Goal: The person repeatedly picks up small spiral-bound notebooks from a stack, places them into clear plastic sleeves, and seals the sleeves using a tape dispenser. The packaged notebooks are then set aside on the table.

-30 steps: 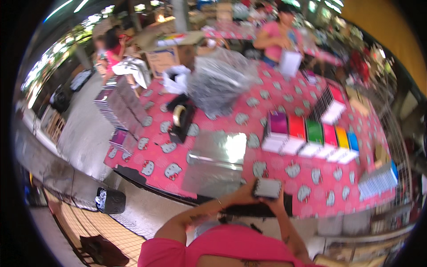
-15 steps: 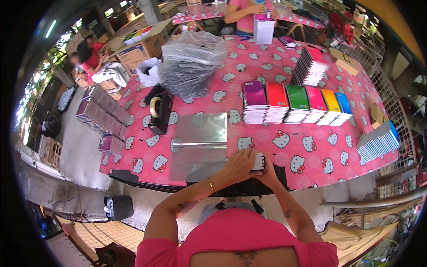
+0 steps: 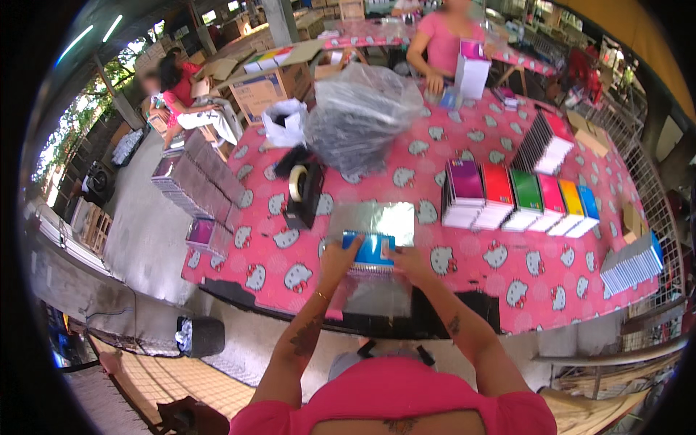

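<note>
Between my hands lies a spiral notebook with a blue cover (image 3: 368,249), perhaps the top of a small stack; its thickness is hard to see. It rests on a clear plastic sheet (image 3: 377,299) spread at the near side of the table. My left hand (image 3: 338,262) grips the notebook's left end, thumb over the cover. At the right end, my right hand (image 3: 410,263) holds it with closed fingers. A black tape dispenser (image 3: 304,197) with a roll of tape stands beyond my left hand.
Notebook stacks in several colours (image 3: 518,199) line the table's right half. Blue-topped notebooks (image 3: 632,264) lean at the right edge; wrapped stacks (image 3: 196,181) stand left. A grey plastic bundle (image 3: 366,119) sits mid-table. Across from me, a person (image 3: 442,47) handles a tall stack (image 3: 473,72).
The notebook, held on edge at the table's near edge before, now lies blue cover up on the plastic. My hands have moved forward and apart to its ends. The view has shifted.
</note>
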Available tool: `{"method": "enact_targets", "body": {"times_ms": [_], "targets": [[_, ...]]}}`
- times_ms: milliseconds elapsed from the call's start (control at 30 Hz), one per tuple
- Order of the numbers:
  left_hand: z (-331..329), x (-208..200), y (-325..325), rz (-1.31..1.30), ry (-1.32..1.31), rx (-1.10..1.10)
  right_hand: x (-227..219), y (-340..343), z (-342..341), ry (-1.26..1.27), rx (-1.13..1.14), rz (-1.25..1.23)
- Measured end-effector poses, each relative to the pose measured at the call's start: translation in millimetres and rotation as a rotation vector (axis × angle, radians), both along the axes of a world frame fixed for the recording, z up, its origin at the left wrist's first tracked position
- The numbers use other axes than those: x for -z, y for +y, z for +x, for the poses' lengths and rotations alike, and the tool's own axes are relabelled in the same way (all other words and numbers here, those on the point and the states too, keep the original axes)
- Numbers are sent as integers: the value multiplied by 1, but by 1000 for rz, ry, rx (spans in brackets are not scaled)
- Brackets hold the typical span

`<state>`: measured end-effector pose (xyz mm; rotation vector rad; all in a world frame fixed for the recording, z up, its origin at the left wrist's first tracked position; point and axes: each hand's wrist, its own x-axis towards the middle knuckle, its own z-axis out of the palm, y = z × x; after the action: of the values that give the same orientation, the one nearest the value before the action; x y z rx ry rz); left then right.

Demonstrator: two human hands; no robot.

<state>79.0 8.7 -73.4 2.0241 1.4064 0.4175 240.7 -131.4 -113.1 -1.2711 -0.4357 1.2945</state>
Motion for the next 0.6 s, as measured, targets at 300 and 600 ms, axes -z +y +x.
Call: {"method": "enact_targets", "body": {"times_ms": [300, 600], "targets": [[-13, 19, 22, -29, -80, 53, -13, -6, -9, -249, 129, -241], [-106, 37, 34, -57, -257, 606, 3, -64, -29, -1045, -107, 20]]}}
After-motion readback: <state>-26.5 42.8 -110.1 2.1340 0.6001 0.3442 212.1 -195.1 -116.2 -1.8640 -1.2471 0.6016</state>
